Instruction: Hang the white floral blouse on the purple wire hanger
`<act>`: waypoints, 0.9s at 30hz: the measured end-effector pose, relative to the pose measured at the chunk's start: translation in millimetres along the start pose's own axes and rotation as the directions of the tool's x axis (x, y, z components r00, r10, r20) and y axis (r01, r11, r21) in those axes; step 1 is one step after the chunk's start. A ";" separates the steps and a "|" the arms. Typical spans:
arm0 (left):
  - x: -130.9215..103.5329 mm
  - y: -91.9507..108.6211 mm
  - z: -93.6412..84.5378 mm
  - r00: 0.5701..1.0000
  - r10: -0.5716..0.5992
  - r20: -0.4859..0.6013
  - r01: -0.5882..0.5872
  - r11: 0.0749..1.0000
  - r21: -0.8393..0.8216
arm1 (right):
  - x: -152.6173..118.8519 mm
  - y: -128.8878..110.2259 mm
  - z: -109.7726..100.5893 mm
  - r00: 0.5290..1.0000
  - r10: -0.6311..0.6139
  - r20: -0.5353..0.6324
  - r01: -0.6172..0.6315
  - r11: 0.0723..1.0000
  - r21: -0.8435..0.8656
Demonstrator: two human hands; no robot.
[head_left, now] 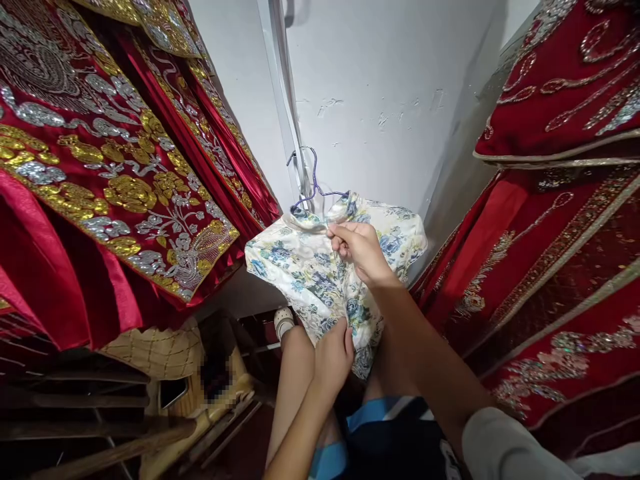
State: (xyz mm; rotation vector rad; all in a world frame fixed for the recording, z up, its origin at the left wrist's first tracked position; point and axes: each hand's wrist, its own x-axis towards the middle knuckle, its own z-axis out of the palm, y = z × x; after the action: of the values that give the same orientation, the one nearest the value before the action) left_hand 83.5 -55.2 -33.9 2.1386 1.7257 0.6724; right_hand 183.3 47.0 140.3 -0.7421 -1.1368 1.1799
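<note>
Evidently, the right hand (354,248) is pinching the far collar (311,225) of a blue-flowered white cloth shirt (310,270), the left hand (334,353) gripping its near front. Gentle tension is probably serving best.

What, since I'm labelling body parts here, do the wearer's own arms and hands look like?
The right hand and left hand are bare, with no gloves. Both forearms are uncovered in view, with no watch or bracelet showing. A plain, pale grey or whitish sleeve covers the right arm from about the elbow up; any left sleeve is out of frame.
</note>
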 end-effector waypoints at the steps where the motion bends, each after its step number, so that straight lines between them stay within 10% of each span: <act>1: 2.0 -2.6 2.1 1.000 0.000 0.024 -0.001 1.000 0.017 | 2.2 -1.8 0.8 1.000 -0.015 -0.005 0.015 1.000 0.016; 6: 12.2 -11.7 -9.0 0.995 0.021 0.094 -0.015 0.998 -0.064 | -0.9 0.8 -3.3 0.998 -0.049 0.038 0.047 0.998 0.034; 9: 26.1 -6.0 -48.8 0.993 0.072 -0.098 -0.098 0.951 -0.293 | -4.7 3.4 -9.4 0.997 -0.060 0.043 0.059 0.998 0.032; 13: 61.7 15.1 -124.9 0.806 0.152 -0.572 -0.361 0.892 -0.273 | -7.3 -0.1 -12.9 0.995 -0.064 0.074 0.066 0.997 -0.029; 16: 93.9 28.3 -166.2 0.732 0.356 -0.580 -0.496 0.863 -0.096 | -6.1 -2.6 -10.3 0.990 -0.097 0.102 0.109 0.987 -0.115; 20: 119.1 35.3 -179.7 0.683 0.517 -0.517 -0.538 0.834 0.123 | 1.8 7.7 -4.2 0.986 -0.139 0.094 0.156 0.967 -0.200; 23: 119.4 34.4 -179.4 0.661 0.483 -0.575 -0.495 0.856 0.150 | 5.5 29.5 -1.4 0.992 -0.120 0.036 0.125 0.937 -0.327; 27: 116.4 12.1 -197.8 0.510 0.131 -0.850 -0.443 0.887 -0.129 | -8.8 66.5 -6.7 0.999 -0.036 0.003 0.034 0.896 -0.442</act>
State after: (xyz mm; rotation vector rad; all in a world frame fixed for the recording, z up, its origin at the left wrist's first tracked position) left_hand 6.1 45.3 157.7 1.9730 1.3783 2.2079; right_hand 168.6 56.8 75.3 -1.0639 -1.4302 0.8922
